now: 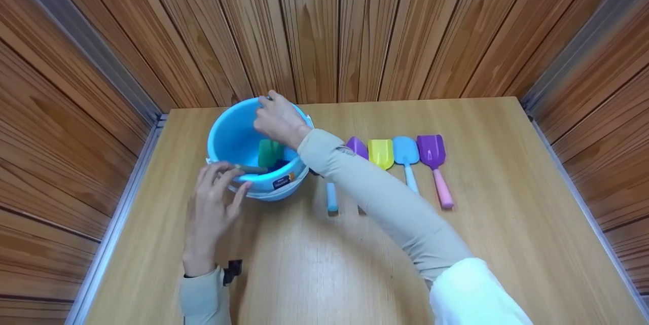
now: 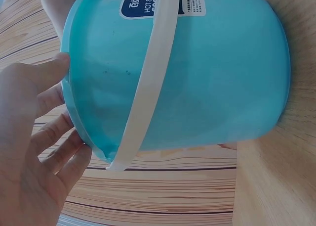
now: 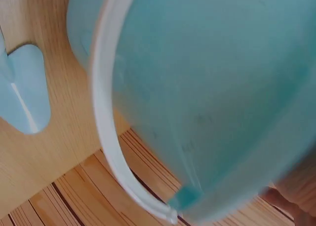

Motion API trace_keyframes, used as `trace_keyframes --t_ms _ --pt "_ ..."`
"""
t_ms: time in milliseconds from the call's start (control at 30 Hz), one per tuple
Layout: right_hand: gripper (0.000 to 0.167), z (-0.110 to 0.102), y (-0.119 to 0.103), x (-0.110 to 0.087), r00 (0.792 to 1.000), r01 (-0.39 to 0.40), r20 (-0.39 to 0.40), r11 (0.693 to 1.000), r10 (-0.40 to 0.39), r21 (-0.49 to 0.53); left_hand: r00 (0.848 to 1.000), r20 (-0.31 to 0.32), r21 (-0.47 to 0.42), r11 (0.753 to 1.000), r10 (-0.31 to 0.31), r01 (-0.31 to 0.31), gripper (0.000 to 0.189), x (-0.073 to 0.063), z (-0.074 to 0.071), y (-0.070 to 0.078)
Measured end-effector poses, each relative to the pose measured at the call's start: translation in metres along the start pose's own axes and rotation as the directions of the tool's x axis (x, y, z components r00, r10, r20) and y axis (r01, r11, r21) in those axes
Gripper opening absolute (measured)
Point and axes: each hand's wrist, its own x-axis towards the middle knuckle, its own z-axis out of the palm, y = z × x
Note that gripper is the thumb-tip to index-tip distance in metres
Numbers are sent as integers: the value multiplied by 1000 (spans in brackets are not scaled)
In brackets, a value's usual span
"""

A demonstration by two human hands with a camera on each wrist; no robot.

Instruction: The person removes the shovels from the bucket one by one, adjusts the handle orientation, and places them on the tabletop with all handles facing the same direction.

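A blue plastic bucket (image 1: pixel 228 130) with a white handle (image 2: pixel 150 77) stands upright at the back left of the table. My left hand (image 1: pixel 210 208) holds its near-left rim, fingers over the edge and thumb outside. Across the bucket, my right hand (image 1: pixel 281 119) grips the far rim; in the right wrist view, only part of that hand (image 3: pixel 298 199) shows at the lower right. Inside the bucket lies a green piece (image 1: pixel 270 152), its full shape hidden, along with a greyish handle-like stick (image 1: pixel 252 169) close to my left fingers.
Right of the bucket, toy shovels lie in a row: a yellow one (image 1: pixel 381 152), a light blue one (image 1: pixel 406 151) and a purple one with a pink handle (image 1: pixel 432 152). My right sleeve partly covers another purple scoop (image 1: pixel 357 146). Wood-panelled walls (image 1: pixel 314 31) enclose the table.
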Motion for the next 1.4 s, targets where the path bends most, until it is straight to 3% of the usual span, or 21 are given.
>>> trace_keyframes --t_ms 233,433,867,1100,1167,1233,1400 --pt "26 -12 21 -17 995 -55 -80 997 59 47 1000 -1 1 1000 -3 3 33 0 -3 -2" --pt "21 -14 37 -37 986 -125 -118 992 122 -21 1000 -10 7 1000 -5 5 32 0 -4 -3" --pt "19 -5 74 -90 969 -231 -66 970 236 78 1000 0 8 1000 -16 16 33 1 -5 -5" --pt "12 12 91 -121 965 -253 -35 955 261 155 999 -3 15 999 -34 34 33 0 -8 -6" --pt "5 19 96 -131 963 -265 14 930 270 253 999 -3 17 999 -32 32 33 -1 -9 -6" --pt "6 27 102 -141 959 -282 79 881 273 381 1000 -4 20 999 -27 27 33 -1 -10 -7" --pt "27 53 117 -168 937 -349 216 694 275 630 1000 -15 12 1000 -22 22 33 -2 -11 -8"
